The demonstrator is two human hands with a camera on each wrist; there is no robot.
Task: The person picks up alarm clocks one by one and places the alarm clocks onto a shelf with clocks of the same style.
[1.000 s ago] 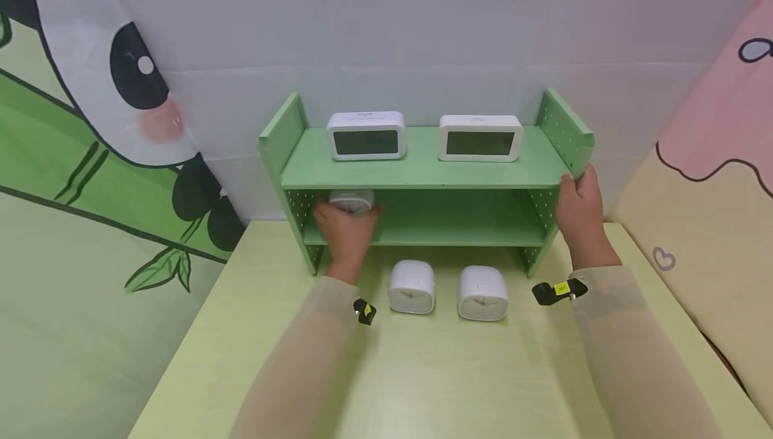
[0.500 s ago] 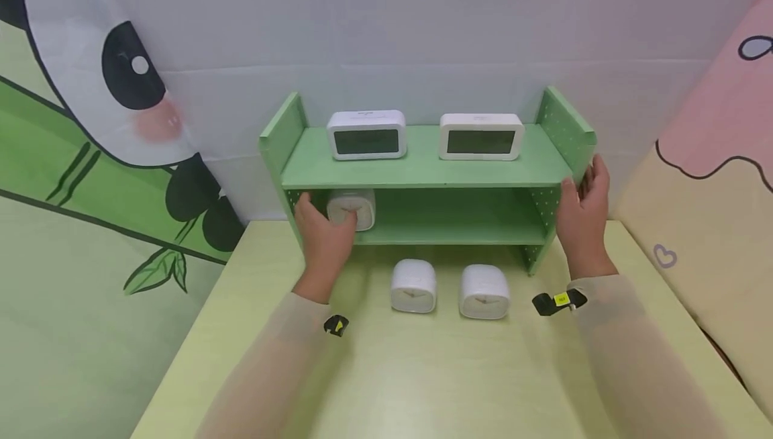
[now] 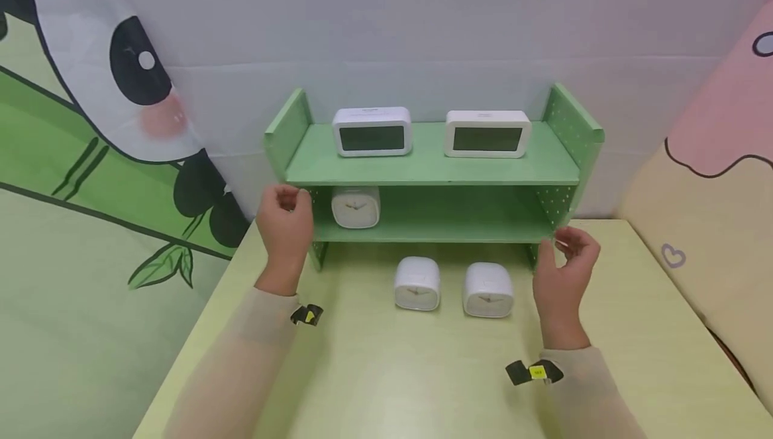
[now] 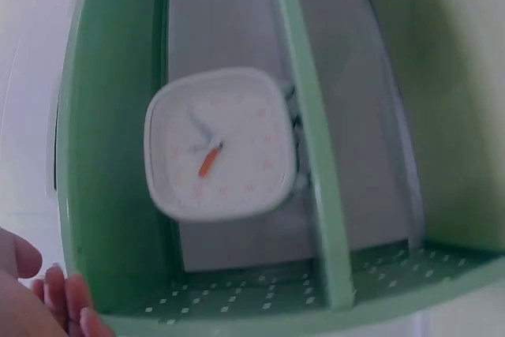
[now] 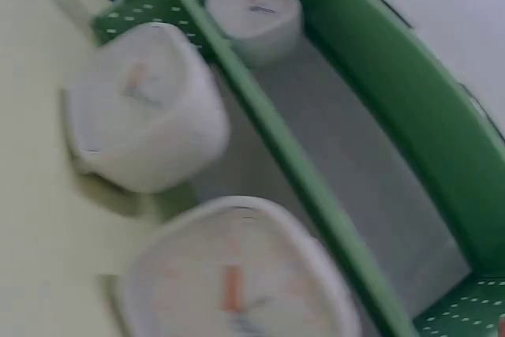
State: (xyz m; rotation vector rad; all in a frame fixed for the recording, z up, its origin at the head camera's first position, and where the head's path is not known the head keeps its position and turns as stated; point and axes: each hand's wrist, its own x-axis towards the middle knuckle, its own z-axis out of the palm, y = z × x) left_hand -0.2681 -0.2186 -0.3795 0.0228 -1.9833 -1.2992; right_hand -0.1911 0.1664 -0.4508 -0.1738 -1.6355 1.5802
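Note:
A small white analog clock (image 3: pixel 356 208) stands at the left end of the middle board of a green two-tier shelf (image 3: pixel 435 172). Just left of that end is my left hand (image 3: pixel 282 241), holding nothing, its fingers loosely bent. The left wrist view shows the same clock (image 4: pixel 221 144) upright between the boards, with my fingers (image 4: pixel 55 297) apart from it. Low by the shelf's right leg, my right hand (image 3: pixel 563 288) hovers with loosely curled fingers and nothing in them. Nearest to it is a white analog clock (image 3: pixel 488 290) on the table; a matching clock (image 3: pixel 417 283) stands left of that.
Two white digital clocks, one left (image 3: pixel 372 131) and one right (image 3: pixel 488 134), stand on the top board between raised side panels. The pale yellow table (image 3: pixel 386 372) reaches a grey cloth backdrop (image 3: pixel 423 23). Printed cloth hangs at both sides.
My left hand let go of the clock on the middle board and drew back left. My right hand left the shelf's right side panel and came down toward the table.

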